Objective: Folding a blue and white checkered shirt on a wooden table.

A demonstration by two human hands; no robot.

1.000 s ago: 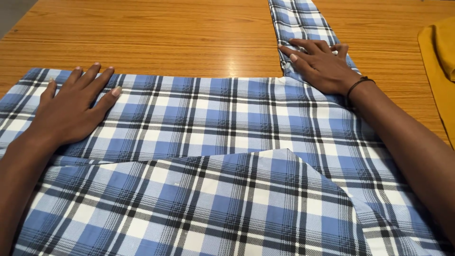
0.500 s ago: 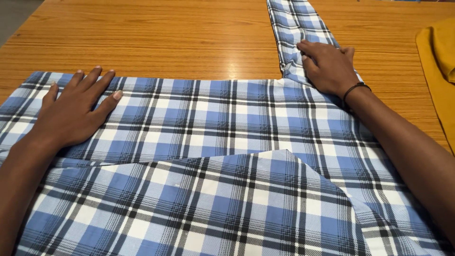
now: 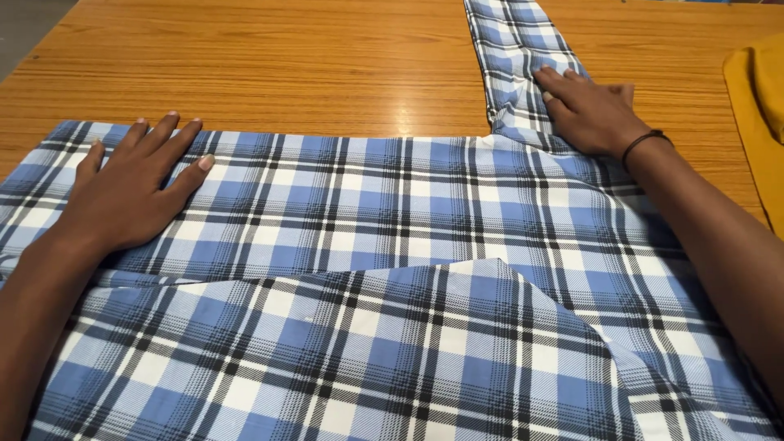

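A blue, white and black plaid shirt [image 3: 392, 245] lies spread over a wooden table [image 3: 286, 65], with a folded flap across its near part. One sleeve [image 3: 514, 49] runs away toward the far edge. My left hand [image 3: 131, 192] rests flat with fingers apart on the shirt's far left part. My right hand [image 3: 592, 110], a dark band on its wrist, presses on the base of the sleeve where it meets the shirt body, fingers partly curled against the cloth.
A mustard yellow cloth [image 3: 759, 122] lies at the right edge of the table. Bare wood shows beyond the shirt on the far left, with grey floor [image 3: 24, 20] at the top left corner.
My right hand has slid to the right along the base of the sleeve and its fingers have drawn in. My left hand has stayed flat in place.
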